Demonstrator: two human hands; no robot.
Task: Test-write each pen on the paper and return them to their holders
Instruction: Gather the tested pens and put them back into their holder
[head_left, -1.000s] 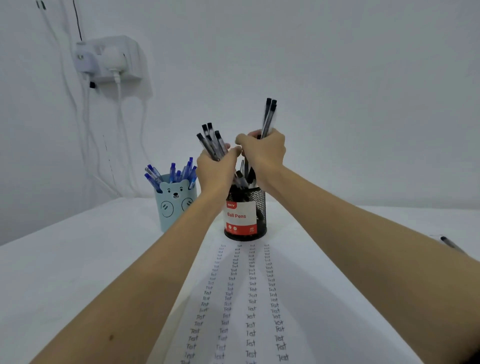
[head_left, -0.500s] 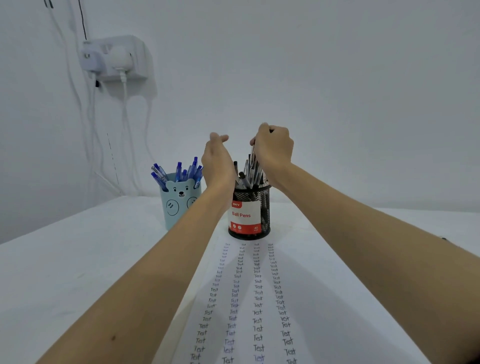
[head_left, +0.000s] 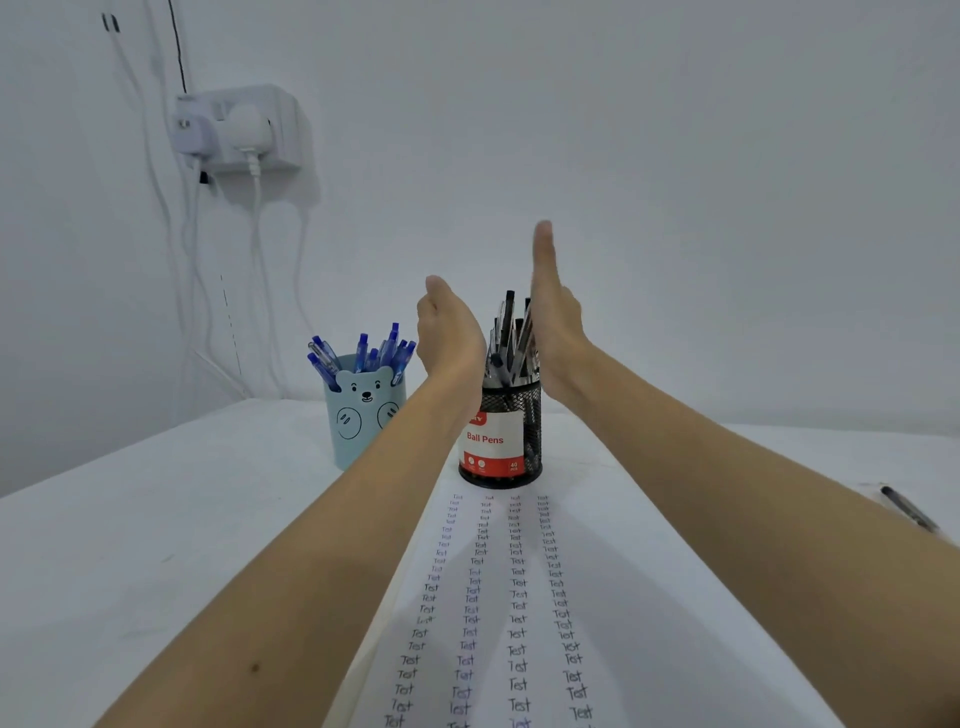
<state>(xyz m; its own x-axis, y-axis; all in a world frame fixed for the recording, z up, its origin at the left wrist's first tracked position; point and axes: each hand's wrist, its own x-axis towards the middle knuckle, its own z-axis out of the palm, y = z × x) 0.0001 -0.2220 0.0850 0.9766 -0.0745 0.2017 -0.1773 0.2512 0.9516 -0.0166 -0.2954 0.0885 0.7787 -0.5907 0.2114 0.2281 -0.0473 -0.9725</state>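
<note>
While the paper (head_left: 498, 613) lies nearest, covered with test words, both the left hand (head_left: 449, 332) and right hand (head_left: 553, 317) are spread wide and empty around the black pens (head_left: 511, 338), probably released into the mesh holder (head_left: 519, 415).

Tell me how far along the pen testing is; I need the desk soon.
Nearly done: the paper carries four columns of "Test", black pens sit in the mesh holder, blue pens in the bear cup. Left hand and right hand are open, empty. One loose pen remains.
</note>
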